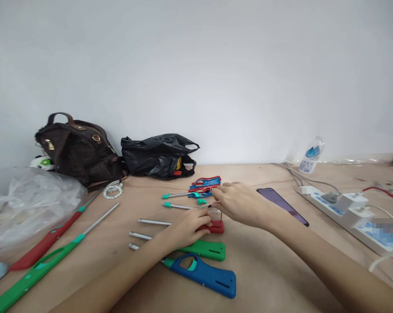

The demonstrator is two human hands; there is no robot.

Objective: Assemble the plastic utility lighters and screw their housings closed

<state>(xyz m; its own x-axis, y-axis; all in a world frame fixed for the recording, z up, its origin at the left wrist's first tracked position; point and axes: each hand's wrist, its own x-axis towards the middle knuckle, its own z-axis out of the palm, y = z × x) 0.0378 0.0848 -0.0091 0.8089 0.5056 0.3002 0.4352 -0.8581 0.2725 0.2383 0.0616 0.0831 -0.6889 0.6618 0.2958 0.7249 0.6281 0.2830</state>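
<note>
My left hand (187,229) is closed over a red lighter handle (213,226) lying on the table, its metal tube (154,222) pointing left. My right hand (238,202) is pinched just above the red handle's far end, on something small I cannot make out. Beside them lie a green long lighter (206,250) and a blue long lighter (208,274). Behind my right hand sit loose blue and red handle shells (205,183) and thin tubes with teal tips (178,195).
Two very long lighters, red (49,240) and green (36,272), lie at left near a clear plastic bag (27,202). A brown handbag (77,150) and black plastic bag (159,156) stand by the wall. A phone (282,205), power strip (349,214) and bottle (311,155) are at right.
</note>
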